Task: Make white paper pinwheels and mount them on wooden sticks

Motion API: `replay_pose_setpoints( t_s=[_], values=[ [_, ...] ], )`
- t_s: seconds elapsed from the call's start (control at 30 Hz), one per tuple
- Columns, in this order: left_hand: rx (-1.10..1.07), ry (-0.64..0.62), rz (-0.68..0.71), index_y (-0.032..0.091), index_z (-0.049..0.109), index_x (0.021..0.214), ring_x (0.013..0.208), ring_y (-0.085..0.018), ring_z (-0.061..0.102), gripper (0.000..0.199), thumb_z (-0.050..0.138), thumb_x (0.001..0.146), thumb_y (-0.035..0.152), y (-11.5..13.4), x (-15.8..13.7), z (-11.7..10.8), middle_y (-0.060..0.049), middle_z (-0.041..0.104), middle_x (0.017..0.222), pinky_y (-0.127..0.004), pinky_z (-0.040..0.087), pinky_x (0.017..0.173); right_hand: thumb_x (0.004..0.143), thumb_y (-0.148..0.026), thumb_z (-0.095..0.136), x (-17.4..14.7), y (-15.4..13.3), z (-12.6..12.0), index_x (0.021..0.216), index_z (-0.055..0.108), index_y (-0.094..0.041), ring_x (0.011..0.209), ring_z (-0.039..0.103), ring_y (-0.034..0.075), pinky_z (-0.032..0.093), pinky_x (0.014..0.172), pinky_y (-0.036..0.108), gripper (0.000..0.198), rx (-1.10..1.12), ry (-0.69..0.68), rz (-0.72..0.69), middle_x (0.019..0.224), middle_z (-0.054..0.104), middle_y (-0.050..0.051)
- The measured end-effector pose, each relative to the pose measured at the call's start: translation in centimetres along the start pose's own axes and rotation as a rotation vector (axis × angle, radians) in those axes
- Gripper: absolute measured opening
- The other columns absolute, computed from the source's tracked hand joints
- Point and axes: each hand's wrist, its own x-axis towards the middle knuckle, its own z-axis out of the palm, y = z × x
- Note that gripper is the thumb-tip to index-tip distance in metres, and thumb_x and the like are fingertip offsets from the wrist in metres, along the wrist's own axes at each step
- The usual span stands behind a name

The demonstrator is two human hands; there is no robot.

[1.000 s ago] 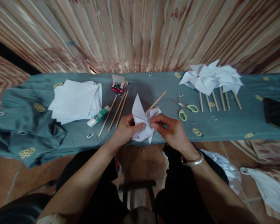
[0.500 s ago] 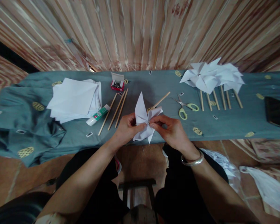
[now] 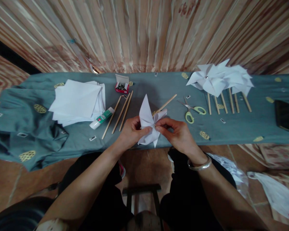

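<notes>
A white paper pinwheel (image 3: 145,112) is between my hands at the table's front edge, its blades folded toward the middle. My left hand (image 3: 131,132) grips it from the left, thumb near the centre. From the right, my right hand (image 3: 174,131) pinches at the centre with thumb and forefinger; whether a pin is between those fingertips is too small to tell. Beyond the pinwheel a wooden stick (image 3: 167,103) points up and right, its lower end hidden behind the paper. Green-handled scissors (image 3: 192,110) lie open to the right of my right hand.
A stack of white paper (image 3: 74,99), a glue tube (image 3: 102,118), loose wooden sticks (image 3: 120,115) and a small red box (image 3: 122,86) of metal pins lie left. Several pinwheels (image 3: 218,78) on sticks lie back right, and a phone (image 3: 286,116) far right. Behind stands a striped curtain (image 3: 144,35).
Almost nothing differs. My right fingertips have shifted very slightly at the pinwheel's centre, and the whole view has moved a little.
</notes>
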Motion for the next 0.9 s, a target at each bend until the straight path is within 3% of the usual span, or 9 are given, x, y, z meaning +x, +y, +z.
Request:
replay_pose_setpoints(
  t_s=[0.9],
  values=[
    [-0.032, -0.008, 0.027, 0.013, 0.068, 0.080, 0.067, -0.015, 0.062, 0.026, 0.079, 0.061, 0.027, -0.25, 0.12, 0.06, -0.002, 0.070, 0.075, -0.026, 0.048, 0.067, 0.085, -0.029, 0.061, -0.03, 0.11, 0.08, 0.086, 0.067, -0.019, 0.069, 0.060, 0.013, 0.042, 0.067, 0.027, 0.013, 0.022, -0.023, 0.007, 0.076, 0.069, 0.000]
  ],
)
